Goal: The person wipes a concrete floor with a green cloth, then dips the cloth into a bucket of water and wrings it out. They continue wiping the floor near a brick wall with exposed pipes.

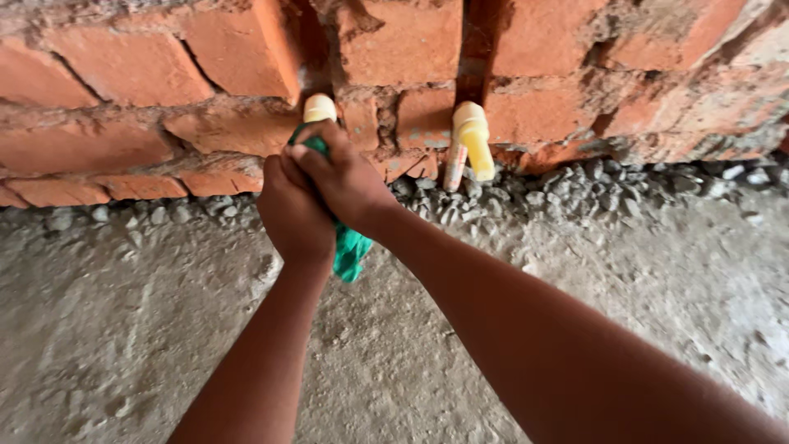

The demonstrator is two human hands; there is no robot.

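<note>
A cream plastic pipe (320,107) sticks out of a gap low in the red brick wall (131,74). Both hands are clasped around it just below its top. My right hand (345,177) lies on top, pressing a green cloth (351,249) against the pipe. My left hand (292,210) wraps underneath, and the cloth's loose end hangs below between the wrists. A second cream pipe (474,138) with a yellowish elbow fitting stands free to the right, about a hand's width away.
Grey gravel (575,193) lies along the foot of the wall. A rough concrete floor (123,329) fills the lower view. Broken mortar and chipped bricks surround both pipe openings.
</note>
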